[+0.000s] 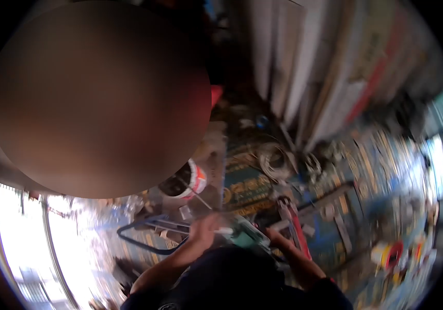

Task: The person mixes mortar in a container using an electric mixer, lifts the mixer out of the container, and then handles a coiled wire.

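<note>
Motion blurs the whole view. In front of my torso, a green object (250,236), boxy and tool-like, lies between my two hands; its exact kind cannot be made out. My left hand (204,228) is closed beside a pale, narrow piece (225,231) at the green object's left side; what its fingers hold is smeared. My right hand (274,236) is closed at the right end of the green object and seems to grip it. Left of my left hand is a dark blue looped frame (141,236). A red, long-handled tool (298,232) lies just beyond my right hand.
A white bucket (198,180) with a red-orange label stands ahead. Long boards (325,57) lean at the upper right, near a coil of cable (273,163). Yellow-and-red round items (388,255) lie on the patterned floor covering (257,194). A large blurred patch hides the upper left.
</note>
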The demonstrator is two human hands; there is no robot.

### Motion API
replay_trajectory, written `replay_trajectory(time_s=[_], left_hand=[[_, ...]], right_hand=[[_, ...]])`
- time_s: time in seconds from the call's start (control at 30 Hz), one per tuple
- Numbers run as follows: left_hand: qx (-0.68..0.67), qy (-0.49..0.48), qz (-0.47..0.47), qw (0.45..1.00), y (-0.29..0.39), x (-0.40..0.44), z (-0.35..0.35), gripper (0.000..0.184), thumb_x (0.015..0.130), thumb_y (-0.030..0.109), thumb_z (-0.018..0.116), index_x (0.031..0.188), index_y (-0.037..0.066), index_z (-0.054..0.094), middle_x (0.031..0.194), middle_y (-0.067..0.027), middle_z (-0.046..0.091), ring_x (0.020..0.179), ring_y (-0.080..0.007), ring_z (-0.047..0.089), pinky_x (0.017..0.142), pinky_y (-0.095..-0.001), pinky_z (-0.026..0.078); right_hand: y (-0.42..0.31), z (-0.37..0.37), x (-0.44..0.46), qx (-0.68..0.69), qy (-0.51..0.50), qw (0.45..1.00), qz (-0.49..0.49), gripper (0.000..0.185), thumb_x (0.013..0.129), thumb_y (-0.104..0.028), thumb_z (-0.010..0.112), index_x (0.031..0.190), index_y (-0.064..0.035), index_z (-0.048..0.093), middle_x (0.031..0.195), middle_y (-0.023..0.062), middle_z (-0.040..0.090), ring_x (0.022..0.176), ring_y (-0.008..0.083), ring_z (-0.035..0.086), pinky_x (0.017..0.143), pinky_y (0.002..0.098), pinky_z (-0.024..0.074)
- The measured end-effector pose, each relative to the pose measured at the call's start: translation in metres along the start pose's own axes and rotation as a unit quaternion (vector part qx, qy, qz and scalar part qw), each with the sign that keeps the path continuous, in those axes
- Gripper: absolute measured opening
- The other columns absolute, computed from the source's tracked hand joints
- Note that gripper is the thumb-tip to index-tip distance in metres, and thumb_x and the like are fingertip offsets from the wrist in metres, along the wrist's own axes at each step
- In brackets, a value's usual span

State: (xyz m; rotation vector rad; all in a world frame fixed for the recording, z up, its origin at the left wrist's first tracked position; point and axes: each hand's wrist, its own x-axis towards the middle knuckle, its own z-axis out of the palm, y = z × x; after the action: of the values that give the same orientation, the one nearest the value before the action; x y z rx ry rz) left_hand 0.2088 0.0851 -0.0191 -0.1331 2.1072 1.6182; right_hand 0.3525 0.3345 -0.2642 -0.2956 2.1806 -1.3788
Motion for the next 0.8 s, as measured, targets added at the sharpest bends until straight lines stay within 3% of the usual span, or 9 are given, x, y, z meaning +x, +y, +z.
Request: replay_trajectory(time_s=[0.07,0.1,0.17,0.33,0.4,0.47,0.57,0.63,0.8], left_hand=[[-0.233,0.054,-0.135,0.961,0.012,-0.012,-0.009,0.034,0.090,0.010,0.057,0.060,0.013,0.040,0.055,-0.0012,0.029,0.056,-0.0167,0.035,0.076,-0.0389,0.042],[-0.232,0.027,-0.139,0.962,0.013,-0.013,-0.019,0.034,0.090,0.010,0.057,0.060,0.013,0.040,0.055,-0.0012,0.029,0.056,-0.0167,0.035,0.076,-0.0389,0.042],[-0.443,0.021,-0.182,0.877,0.007,-0.026,-0.048,0.034,0.089,0.006,0.057,0.060,0.013,0.040,0.056,-0.0003,0.036,0.053,-0.0166,0.036,0.068,-0.0364,0.041],[-0.465,0.000,-0.167,0.870,0.000,-0.062,-0.115,0.041,0.087,0.005,0.058,0.057,0.017,0.032,0.055,0.0009,0.031,0.053,-0.0147,0.032,0.072,-0.0354,0.037],[-0.487,-0.035,-0.163,0.857,-0.013,-0.078,-0.146,0.039,0.086,0.004,0.057,0.058,0.017,0.033,0.055,0.0010,0.032,0.052,-0.0147,0.033,0.069,-0.0352,0.037],[-0.507,-0.034,-0.155,0.847,-0.050,-0.084,-0.176,0.037,0.085,0.002,0.057,0.059,0.016,0.036,0.056,0.0009,0.033,0.054,-0.0147,0.034,0.067,-0.0350,0.037],[-0.519,-0.049,-0.157,0.839,-0.073,-0.098,-0.209,0.032,0.085,0.001,0.058,0.061,0.014,0.041,0.058,0.0016,0.035,0.055,-0.0141,0.035,0.065,-0.0347,0.036],[-0.473,-0.068,-0.166,0.863,-0.077,-0.106,-0.233,0.040,0.085,0.009,0.058,0.054,0.016,0.035,0.052,-0.0030,0.037,0.061,-0.0206,0.040,0.078,-0.0373,0.037],[-0.459,-0.082,-0.167,0.869,-0.059,-0.120,-0.290,0.040,0.086,0.010,0.059,0.054,0.016,0.034,0.052,-0.0020,0.036,0.061,-0.0195,0.039,0.077,-0.0360,0.036]], right_hand=[[-0.046,-0.010,-0.007,0.028,0.083,0.993,-0.080,0.052,0.072,-0.015,0.066,0.123,-0.0062,0.055,0.098,0.0253,0.059,0.096,0.0441,0.056,0.084,0.0489,0.0428],[-0.079,-0.017,-0.009,0.012,0.109,0.992,-0.070,0.050,0.071,-0.011,0.064,0.120,-0.0060,0.058,0.099,0.0253,0.059,0.094,0.0437,0.055,0.084,0.0474,0.0425],[-0.101,-0.011,-0.007,-0.040,0.065,0.997,0.002,0.051,0.073,-0.011,0.065,0.124,-0.0056,0.057,0.111,0.0265,0.059,0.098,0.0439,0.057,0.087,0.0458,0.0456],[-0.160,0.033,-0.005,-0.119,0.071,0.990,0.029,0.052,0.079,-0.010,0.062,0.130,-0.0070,0.054,0.115,0.0236,0.063,0.100,0.0428,0.061,0.086,0.0447,0.0495],[-0.187,0.061,-0.005,-0.067,0.123,0.990,0.028,0.052,0.078,-0.011,0.063,0.129,-0.0076,0.053,0.129,0.0331,0.051,0.111,0.0450,0.057,0.096,0.0473,0.0433],[-0.232,0.076,-0.005,-0.067,0.102,0.987,0.099,0.040,0.086,-0.016,0.058,0.125,-0.0073,0.056,0.108,0.0231,0.065,0.103,0.0423,0.060,0.090,0.0445,0.0476],[-0.262,0.117,-0.002,-0.101,0.150,0.983,0.039,0.038,0.082,-0.016,0.062,0.119,-0.0073,0.061,0.104,0.0213,0.066,0.101,0.0412,0.061,0.086,0.0440,0.0488],[-0.294,0.140,-0.001,-0.084,0.180,0.978,0.068,0.038,0.079,-0.015,0.064,0.116,-0.0074,0.063,0.103,0.0210,0.067,0.099,0.0400,0.062,0.084,0.0437,0.0497],[-0.325,0.182,0.016,-0.118,0.191,0.971,0.086,0.038,0.077,-0.014,0.065,0.115,-0.0087,0.064,0.100,0.0198,0.067,0.096,0.0387,0.063,0.081,0.0432,0.0512]])
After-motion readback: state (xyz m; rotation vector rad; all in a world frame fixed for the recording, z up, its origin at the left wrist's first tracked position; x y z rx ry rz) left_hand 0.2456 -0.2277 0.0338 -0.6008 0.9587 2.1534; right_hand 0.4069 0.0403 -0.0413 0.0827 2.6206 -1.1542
